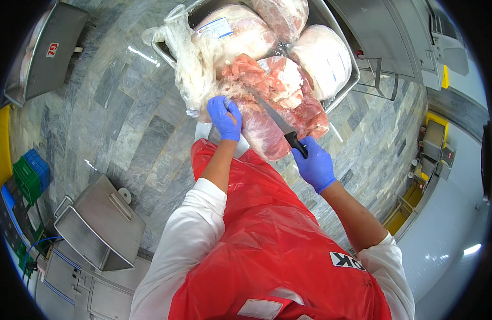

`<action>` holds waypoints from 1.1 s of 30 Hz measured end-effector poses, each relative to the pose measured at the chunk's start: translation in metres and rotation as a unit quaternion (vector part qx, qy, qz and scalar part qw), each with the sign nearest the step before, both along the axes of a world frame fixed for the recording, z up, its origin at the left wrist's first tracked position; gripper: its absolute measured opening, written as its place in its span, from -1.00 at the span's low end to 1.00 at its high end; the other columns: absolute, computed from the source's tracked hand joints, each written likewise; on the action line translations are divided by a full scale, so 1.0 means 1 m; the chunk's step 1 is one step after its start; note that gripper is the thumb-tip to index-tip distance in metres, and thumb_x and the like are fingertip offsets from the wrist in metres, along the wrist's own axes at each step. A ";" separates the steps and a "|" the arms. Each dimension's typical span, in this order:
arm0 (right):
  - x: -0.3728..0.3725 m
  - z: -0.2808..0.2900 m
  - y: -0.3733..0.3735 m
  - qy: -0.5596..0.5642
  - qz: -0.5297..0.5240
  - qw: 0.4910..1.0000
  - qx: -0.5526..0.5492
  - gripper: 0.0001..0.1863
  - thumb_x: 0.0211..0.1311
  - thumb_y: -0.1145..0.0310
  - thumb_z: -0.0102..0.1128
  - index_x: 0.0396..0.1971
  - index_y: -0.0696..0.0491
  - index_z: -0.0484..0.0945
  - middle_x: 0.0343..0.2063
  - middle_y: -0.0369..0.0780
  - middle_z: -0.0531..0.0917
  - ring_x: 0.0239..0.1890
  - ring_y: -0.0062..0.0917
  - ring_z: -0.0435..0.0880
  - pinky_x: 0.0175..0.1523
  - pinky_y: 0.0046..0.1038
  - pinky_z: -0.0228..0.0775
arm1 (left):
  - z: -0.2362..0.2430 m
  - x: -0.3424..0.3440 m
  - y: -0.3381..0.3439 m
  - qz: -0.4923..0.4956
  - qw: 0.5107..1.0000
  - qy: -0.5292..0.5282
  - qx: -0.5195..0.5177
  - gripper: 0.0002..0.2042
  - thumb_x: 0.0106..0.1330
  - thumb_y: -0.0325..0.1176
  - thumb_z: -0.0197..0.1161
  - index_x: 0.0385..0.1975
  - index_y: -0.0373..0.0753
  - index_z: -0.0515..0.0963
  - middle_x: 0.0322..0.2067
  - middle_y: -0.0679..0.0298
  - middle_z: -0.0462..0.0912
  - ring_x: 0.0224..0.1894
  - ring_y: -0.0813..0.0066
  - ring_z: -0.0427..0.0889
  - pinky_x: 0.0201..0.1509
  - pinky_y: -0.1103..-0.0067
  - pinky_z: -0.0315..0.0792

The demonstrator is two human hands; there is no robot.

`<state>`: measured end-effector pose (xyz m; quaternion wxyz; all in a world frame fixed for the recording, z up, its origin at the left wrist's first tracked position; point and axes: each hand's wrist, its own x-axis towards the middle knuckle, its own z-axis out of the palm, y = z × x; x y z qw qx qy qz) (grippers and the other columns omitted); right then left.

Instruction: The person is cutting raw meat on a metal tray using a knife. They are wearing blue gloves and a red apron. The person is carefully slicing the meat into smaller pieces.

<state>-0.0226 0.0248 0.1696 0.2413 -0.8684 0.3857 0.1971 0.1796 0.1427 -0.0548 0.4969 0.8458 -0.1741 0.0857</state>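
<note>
A large piece of raw meat point(264, 136) with pale fat and loose red flaps hangs over the near edge of a metal tub point(348, 93). My right hand point(315, 164), in a blue glove, is closed round the black handle of a knife point(278, 118). The blade points up and left across the meat, its tip lying among the flaps. At the meat's left edge my left hand point(224, 118), also gloved, is closed, with a pinkish bit of meat showing between thumb and fingers. Crumpled clear plastic wrap point(190, 69) drapes over the tub's left side, just beyond this hand.
Wrapped pieces of meat fill the tub behind, one labelled point(238, 37) and another at the right point(323, 58). A steel bin point(99, 224) stands lower left, a second metal tub point(57, 50) upper left. Green point(27, 181) and blue crates sit far left. Steel equipment point(374, 32) stands upper right.
</note>
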 end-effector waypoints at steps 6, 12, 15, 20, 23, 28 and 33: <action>0.006 -0.002 0.015 0.034 0.061 0.996 -0.052 -0.46 0.56 0.08 0.13 0.42 -0.08 0.36 -0.37 0.06 0.77 -0.39 0.00 0.79 -0.32 0.02 0.61 | 0.000 0.000 0.004 -0.018 0.999 0.036 0.017 -0.89 0.25 -0.47 0.21 -0.28 -0.32 0.49 -0.30 0.00 0.51 -0.13 -0.07 0.49 0.02 0.14 0.40; 0.042 0.025 0.014 0.096 0.099 0.989 -0.056 -0.44 0.59 0.10 0.06 0.47 -0.04 0.32 -0.39 0.03 0.77 -0.42 -0.02 0.79 -0.34 0.01 0.61 | 0.001 -0.001 0.006 -0.021 0.998 0.061 0.012 -0.86 0.23 -0.45 0.23 -0.26 -0.32 0.50 -0.26 0.00 0.55 -0.09 -0.08 0.51 0.06 0.13 0.41; 0.049 0.011 0.006 0.083 0.116 0.988 -0.068 -0.43 0.58 0.10 0.07 0.47 -0.05 0.32 -0.42 0.02 0.77 -0.45 -0.05 0.78 -0.37 0.00 0.60 | 0.003 -0.002 0.007 -0.019 0.998 0.062 0.000 -0.86 0.23 -0.45 0.24 -0.26 -0.32 0.51 -0.25 0.00 0.56 -0.08 -0.08 0.52 0.06 0.13 0.41; 0.027 -0.011 0.009 0.050 0.144 0.979 -0.132 -0.45 0.56 0.09 0.14 0.44 -0.06 0.40 -0.54 -0.04 0.71 -0.59 -0.15 0.74 -0.51 -0.07 0.56 | 0.013 -0.001 0.004 -0.011 0.999 0.044 0.021 -0.89 0.28 -0.51 0.19 -0.23 -0.34 0.53 -0.25 -0.02 0.56 -0.14 -0.08 0.54 0.01 0.19 0.45; 0.020 -0.024 0.005 0.010 0.170 0.971 -0.171 -0.47 0.53 0.08 0.18 0.39 -0.07 0.47 -0.60 -0.09 0.68 -0.67 -0.19 0.69 -0.58 -0.11 0.51 | 0.010 0.001 0.003 0.000 0.999 0.031 0.021 -0.86 0.27 -0.50 0.21 -0.20 -0.34 0.54 -0.23 -0.03 0.58 -0.12 -0.09 0.54 0.04 0.17 0.45; 0.009 -0.042 0.004 -0.031 0.188 0.956 -0.222 -0.49 0.52 0.06 0.20 0.36 -0.08 0.52 -0.63 -0.12 0.66 -0.69 -0.21 0.66 -0.59 -0.12 0.49 | 0.004 0.000 0.005 -0.006 0.999 0.041 0.026 -0.81 0.24 -0.46 0.26 -0.18 -0.33 0.56 -0.20 -0.03 0.59 -0.07 -0.09 0.54 0.10 0.12 0.44; 0.006 -0.052 0.002 -0.051 0.173 0.961 -0.210 -0.49 0.51 0.04 0.20 0.34 -0.09 0.52 -0.61 -0.12 0.69 -0.66 -0.20 0.69 -0.57 -0.13 0.51 | 0.007 0.003 0.003 -0.008 0.999 0.017 0.037 -0.85 0.27 -0.47 0.19 -0.20 -0.34 0.52 -0.26 -0.04 0.55 -0.12 -0.11 0.53 0.03 0.15 0.43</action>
